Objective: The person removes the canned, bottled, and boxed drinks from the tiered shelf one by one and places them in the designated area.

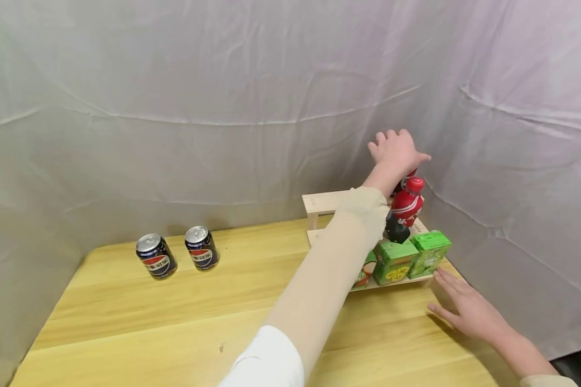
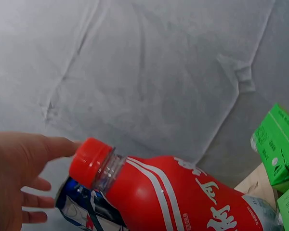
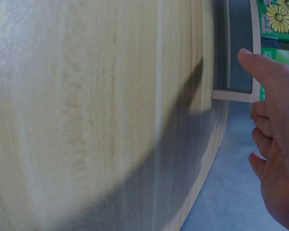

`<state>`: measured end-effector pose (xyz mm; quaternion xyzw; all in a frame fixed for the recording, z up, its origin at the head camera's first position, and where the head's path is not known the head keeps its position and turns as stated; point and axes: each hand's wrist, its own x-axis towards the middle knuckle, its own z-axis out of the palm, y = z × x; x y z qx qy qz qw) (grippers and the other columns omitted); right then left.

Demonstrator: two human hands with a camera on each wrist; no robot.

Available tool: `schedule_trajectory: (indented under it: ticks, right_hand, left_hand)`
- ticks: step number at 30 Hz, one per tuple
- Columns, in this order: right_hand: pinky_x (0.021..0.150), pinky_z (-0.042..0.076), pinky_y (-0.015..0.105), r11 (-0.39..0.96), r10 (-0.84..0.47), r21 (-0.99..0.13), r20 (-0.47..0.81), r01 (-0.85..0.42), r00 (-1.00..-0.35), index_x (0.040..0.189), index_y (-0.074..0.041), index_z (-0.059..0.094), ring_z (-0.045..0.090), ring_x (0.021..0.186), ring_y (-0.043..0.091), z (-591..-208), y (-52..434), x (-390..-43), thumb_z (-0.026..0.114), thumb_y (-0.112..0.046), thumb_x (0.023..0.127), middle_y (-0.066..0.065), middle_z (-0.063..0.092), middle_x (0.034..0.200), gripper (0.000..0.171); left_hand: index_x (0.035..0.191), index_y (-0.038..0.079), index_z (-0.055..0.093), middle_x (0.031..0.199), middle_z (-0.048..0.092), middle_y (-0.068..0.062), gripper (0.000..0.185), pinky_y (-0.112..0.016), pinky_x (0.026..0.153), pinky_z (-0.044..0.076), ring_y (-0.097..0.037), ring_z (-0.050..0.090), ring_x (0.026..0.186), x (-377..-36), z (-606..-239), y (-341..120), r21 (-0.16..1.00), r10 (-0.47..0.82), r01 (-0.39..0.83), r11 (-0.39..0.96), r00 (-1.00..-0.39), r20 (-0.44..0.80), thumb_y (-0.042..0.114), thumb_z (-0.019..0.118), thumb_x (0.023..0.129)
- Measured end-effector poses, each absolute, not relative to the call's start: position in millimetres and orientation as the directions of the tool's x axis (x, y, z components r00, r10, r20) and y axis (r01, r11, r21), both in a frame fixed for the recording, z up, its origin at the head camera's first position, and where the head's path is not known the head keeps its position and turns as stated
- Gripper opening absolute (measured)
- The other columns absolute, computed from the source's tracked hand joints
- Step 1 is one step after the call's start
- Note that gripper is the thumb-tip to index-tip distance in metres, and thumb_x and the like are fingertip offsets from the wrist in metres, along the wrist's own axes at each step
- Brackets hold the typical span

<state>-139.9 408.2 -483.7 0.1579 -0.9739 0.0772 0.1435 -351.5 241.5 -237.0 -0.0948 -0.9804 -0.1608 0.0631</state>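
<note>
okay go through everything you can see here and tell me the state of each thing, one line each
left hand: open, above the shelf's upper step.
right hand: open, flat on the table.
red bottle: capped, upright.
green cartons: upright on the lower step.
Pepsi cans: upright, apart from the shelf.

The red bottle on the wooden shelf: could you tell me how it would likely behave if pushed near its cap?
The red bottle stands tall and narrow on the wooden shelf, so a push up high would probably tip it. Its round body would likely roll once down. The smooth wrap looks a little slippery; the contents are hidden, so weight is uncertain.
</note>
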Motion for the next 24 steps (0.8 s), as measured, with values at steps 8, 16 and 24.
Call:
schedule_trajectory:
  ticks: [8,16,24]
  right_hand:
    - [0.110,-0.013,0.007,0.941,-0.283,-0.097,0.301,-0.324,-0.911,0.145,0.004,0.039,0.021,0.149,0.027,-491,406,-140,0.069,-0.042,0.087,0.027,0.040,0.148,0.080]
    - [0.111,-0.013,0.008,0.938,-0.286,-0.097,0.321,-0.332,-0.903,0.144,0.005,0.040,0.015,0.151,0.020,-491,402,-145,0.070,-0.042,0.086,0.027,0.041,0.147,0.080]
    - [0.111,-0.012,0.008,0.937,-0.284,-0.103,0.324,-0.332,-0.902,0.144,0.005,0.041,0.011,0.151,0.015,-492,398,-150,0.069,-0.042,0.087,0.028,0.043,0.146,0.079]
  left_hand:
    - [0.122,0.034,0.049,0.115,0.050,0.011,0.065,-0.031,0.097,0.034,-0.011,0.036,0.112,-352,-250,238,0.198,0.149,0.158,0.967,-0.987,0.060,0.071,0.067,0.072]
    - [0.119,0.032,0.051,0.115,0.050,0.009,0.062,-0.031,0.098,0.033,-0.012,0.036,0.111,-356,-251,230,0.165,0.162,0.175,0.971,-0.983,0.086,0.069,0.068,0.072]
    - [0.113,0.030,0.056,0.113,0.049,0.009,0.053,-0.030,0.097,0.033,-0.012,0.036,0.111,-359,-253,223,0.150,0.216,0.234,0.961,-0.968,0.132,0.065,0.068,0.075]
